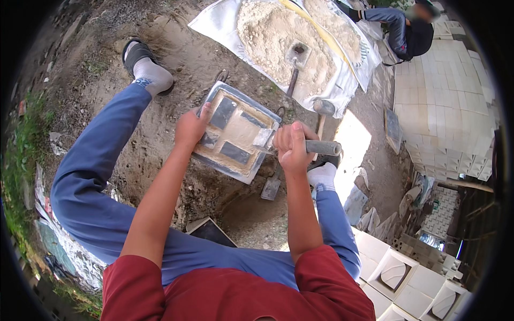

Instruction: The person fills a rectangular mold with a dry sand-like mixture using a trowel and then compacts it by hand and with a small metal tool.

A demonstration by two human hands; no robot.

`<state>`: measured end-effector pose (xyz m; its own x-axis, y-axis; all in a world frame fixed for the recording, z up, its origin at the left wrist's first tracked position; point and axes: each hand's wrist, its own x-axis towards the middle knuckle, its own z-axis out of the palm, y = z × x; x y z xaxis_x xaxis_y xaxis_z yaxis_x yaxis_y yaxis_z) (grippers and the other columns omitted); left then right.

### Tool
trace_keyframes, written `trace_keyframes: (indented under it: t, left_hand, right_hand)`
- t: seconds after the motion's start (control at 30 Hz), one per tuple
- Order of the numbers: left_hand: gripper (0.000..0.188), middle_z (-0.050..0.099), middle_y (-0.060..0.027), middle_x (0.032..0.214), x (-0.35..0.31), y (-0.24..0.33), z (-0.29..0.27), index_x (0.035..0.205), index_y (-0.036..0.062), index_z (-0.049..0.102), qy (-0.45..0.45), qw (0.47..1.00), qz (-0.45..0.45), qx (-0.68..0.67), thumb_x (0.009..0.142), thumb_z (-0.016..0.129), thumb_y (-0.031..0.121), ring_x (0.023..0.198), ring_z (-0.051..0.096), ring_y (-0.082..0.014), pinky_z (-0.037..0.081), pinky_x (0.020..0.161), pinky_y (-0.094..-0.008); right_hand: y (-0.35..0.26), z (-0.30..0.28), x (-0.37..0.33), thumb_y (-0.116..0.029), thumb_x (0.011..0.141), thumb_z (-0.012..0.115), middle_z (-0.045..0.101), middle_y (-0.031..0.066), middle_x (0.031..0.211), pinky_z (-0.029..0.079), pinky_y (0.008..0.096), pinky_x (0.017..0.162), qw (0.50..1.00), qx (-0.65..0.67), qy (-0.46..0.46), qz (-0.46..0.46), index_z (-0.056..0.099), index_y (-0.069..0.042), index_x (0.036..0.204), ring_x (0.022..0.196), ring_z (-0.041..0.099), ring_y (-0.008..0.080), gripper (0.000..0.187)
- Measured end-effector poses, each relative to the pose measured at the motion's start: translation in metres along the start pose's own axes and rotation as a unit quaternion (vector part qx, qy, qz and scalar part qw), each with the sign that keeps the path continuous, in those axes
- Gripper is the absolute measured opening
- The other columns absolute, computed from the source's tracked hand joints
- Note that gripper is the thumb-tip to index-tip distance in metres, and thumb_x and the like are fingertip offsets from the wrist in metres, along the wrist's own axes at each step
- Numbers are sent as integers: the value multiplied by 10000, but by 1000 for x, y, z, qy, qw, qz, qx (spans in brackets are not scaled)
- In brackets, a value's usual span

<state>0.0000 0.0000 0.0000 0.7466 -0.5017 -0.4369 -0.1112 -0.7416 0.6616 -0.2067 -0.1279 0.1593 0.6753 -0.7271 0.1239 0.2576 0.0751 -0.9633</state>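
Right hand point(292, 148) wrapped around grey cylinder-handled flat-bladed metal tool point(324, 147), blade at mould's right edge. Left hand point(191, 129) curled, gripping left edge of grey rectangular metal mould point(235, 153), between both hands, pale powder point(241, 125) inside. Beyond: white woven sack point(213, 20), wooden-handled hammer point(324, 107).

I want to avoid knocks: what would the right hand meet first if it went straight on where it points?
Probably the metal loop at the edge of the tray; if the right hand passes above it, perhaps the dark tool handle beyond. Depth is unclear from this one view.
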Motion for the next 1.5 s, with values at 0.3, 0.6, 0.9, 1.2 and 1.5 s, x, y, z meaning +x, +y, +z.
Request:
trace_keyframes:
  t: [0.3, 0.6, 0.9, 1.2, 1.5]
  left_hand:
    - [764, 743, -262, 1103, -1, 9, -4, 1276, 50, 721, -10, 1000, 4, 4, 1019, 418, 703, 1053, 709, -442, 551, 929, -510]
    - [772, 742, -263, 1090, 1, 6, -1, 1215, 35, 730, 5, 1000, -6, 20, 1016, 409, 708, 1061, 707, -441, 552, 928, -520]
    - [762, 735, -275, 1087, -3, 10, -4, 1173, 22, 736, 3, 1000, -7, 7, 1013, 426, 700, 1046, 703, -454, 552, 907, -533]
    - [787, 727, -272, 1169, 0, 4, -5, 1262, 11, 714, 10, 1000, -15, 1, 1008, 431, 700, 1124, 687, -445, 540, 969, -512]
    - [825, 709, -278, 1221, 3, 5, -2, 1346, 9, 670, -29, 1000, -8, 1, 1008, 404, 713, 1168, 670, -446, 525, 1006, -507]
  right_hand:
    - [60, -10, 0, -173, 1093, 499, 369, -16, 555, 252, 311, 465, 999, -20, -14, 34, 393, -107, 676, 467, 291, 95, 435]
    - [57, -1, 0, -229, 1132, 461, 358, -5, 508, 249, 325, 450, 996, -74, 47, 17, 348, -114, 619, 436, 270, 109, 538]
    - [74, 9, -9, -215, 1125, 469, 345, -16, 520, 246, 314, 459, 996, -46, 74, 10, 339, -112, 629, 448, 273, 96, 523]
    - [62, 18, -1, -259, 1118, 493, 366, -22, 533, 259, 304, 464, 995, -38, 87, 16, 374, -115, 618, 456, 314, 89, 533]
    - [85, 15, -7, -185, 1104, 508, 360, -36, 544, 257, 295, 474, 992, -84, 96, 21, 386, -107, 642, 470, 306, 77, 485]
